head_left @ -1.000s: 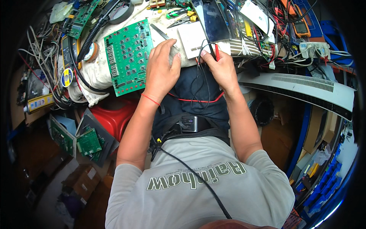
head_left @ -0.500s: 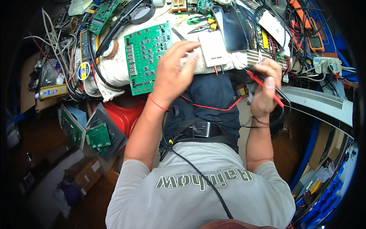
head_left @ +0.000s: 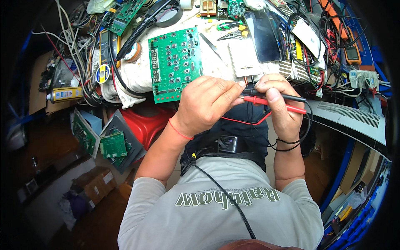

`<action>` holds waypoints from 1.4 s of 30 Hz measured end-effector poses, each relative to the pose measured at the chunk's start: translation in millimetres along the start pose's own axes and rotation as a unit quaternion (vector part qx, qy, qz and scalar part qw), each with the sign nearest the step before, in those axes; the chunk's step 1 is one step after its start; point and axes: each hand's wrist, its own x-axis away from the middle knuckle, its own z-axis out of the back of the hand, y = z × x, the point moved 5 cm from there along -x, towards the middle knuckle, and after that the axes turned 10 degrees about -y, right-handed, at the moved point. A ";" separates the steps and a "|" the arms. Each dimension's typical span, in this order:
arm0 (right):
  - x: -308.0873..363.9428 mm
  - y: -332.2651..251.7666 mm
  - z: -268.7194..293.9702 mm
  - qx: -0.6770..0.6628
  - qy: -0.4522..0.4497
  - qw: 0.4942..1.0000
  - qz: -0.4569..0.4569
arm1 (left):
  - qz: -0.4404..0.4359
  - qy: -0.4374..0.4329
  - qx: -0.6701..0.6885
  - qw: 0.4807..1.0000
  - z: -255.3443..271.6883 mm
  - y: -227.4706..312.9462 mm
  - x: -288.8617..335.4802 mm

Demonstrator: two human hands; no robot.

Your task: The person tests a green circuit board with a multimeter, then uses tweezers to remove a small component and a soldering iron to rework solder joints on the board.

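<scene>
My right hand (head_left: 283, 98) is closed around a red test probe (head_left: 296, 109) and a black test probe (head_left: 295, 98), which lie side by side pointing left. Their front ends meet the pinched fingertips of my left hand (head_left: 210, 99); what those fingertips grip is hidden. Just beyond both hands, a flat white box (head_left: 243, 58) lies at the table's front edge, with plugs in its near end. A red lead (head_left: 250, 123) loops below my hands, and a black cable hangs round my right wrist. Left of the box is a green circuit board (head_left: 175, 64) with buttons and digit displays.
Tweezers (head_left: 211, 48), pliers (head_left: 232, 35) and a dark-screened phone (head_left: 263, 37) lie around the box. A yellow multimeter (head_left: 109, 48) and solder spools (head_left: 132, 52) stand left. Tangled cables (head_left: 308, 46) fill the right side. Below the table is a red stool (head_left: 152, 123).
My left hand has moved right and down from beside the white box to the probe ends. My right hand has moved left, bringing the probes in front of the box.
</scene>
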 end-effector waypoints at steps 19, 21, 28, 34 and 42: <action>-1.4 7.3 4.4 0.110 -0.037 0.992 0.057 | 0.059 -0.087 0.143 0.984 -20.0 -59.1 -12.2; 4.2 13.3 15.7 0.086 0.035 0.995 0.048 | 0.085 -0.076 0.069 0.991 -10.9 -94.7 -18.4; 16.6 28.2 31.7 -0.044 0.118 0.991 0.051 | 0.119 -0.107 -0.350 0.923 8.3 -229.5 -49.2; 22.4 32.3 27.5 -0.040 0.090 0.994 0.041 | 0.077 -0.177 -0.398 0.897 -22.1 -254.5 -59.8; 29.5 38.6 29.0 -0.046 0.095 0.994 0.017 | 0.039 -0.129 -0.318 0.938 -23.4 -254.0 -68.7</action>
